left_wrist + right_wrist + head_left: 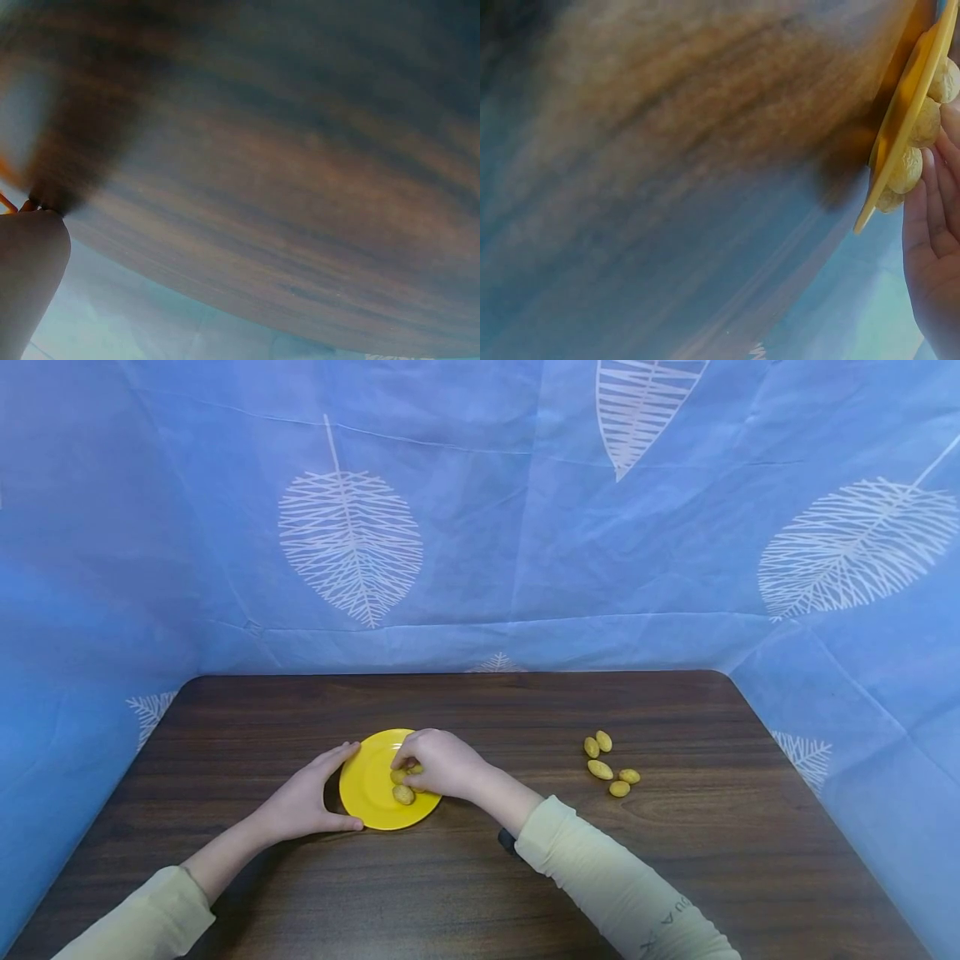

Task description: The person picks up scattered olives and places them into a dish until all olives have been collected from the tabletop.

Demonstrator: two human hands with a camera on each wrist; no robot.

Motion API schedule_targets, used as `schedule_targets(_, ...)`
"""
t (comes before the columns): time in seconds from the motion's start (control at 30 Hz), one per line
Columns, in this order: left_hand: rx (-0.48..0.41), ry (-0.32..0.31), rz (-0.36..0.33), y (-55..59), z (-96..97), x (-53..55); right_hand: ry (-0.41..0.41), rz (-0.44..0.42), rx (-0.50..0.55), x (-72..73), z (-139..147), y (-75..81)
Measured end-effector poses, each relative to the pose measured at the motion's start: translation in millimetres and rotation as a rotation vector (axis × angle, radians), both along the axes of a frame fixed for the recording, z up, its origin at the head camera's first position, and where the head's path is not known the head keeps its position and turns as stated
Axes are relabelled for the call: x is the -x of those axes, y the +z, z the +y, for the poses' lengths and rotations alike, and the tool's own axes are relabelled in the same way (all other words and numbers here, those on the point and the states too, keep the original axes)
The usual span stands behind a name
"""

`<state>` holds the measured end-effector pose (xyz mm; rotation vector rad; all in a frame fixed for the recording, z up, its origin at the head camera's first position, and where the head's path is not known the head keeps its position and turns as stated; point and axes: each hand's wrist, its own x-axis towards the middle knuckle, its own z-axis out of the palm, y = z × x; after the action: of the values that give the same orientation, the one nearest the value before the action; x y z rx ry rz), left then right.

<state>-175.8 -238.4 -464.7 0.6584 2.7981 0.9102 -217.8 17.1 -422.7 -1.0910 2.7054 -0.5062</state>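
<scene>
A round yellow plate (367,789) lies on the table with several small yellow potato-like ovals (403,795) on its right half. My left hand (303,797) spans the plate's left side, thumb and fingers spread apart and touching its rim. Over the right side of the plate, my right hand (442,762) pinches one of the ovals between thumb and fingers, partly hiding those beneath. In the right wrist view, fingertips of the right hand (937,225) meet a row of ovals (906,171) along the plate (889,142). A finger (30,262) shows at the left wrist view's edge.
Several more yellow ovals (600,769) lie in a loose group on the right of the dark wooden table (487,885). Blue cloth (480,527) with white leaf prints hangs behind and beside the table. A dark wristband (507,841) shows at the right sleeve.
</scene>
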Motion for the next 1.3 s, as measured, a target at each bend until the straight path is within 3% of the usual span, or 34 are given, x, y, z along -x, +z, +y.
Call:
schedule_targets(0.13, -0.002, -0.009, 0.015, -0.1, 0.6, 0.2, 0.005, -0.004, 0.029, 0.2, 3, 2.5)
schedule_targets(0.5, 0.009, 0.013, -0.028, -1.4, -0.3, 1.3, -0.049, -0.004, 0.153, 3.7, 26, 19.5)
schedule_targets(1.3, 0.002, 0.019, -0.028, 0.3, 1.3, 0.1, -0.222, 0.099, 0.295, -1.1, 110, 37.4)
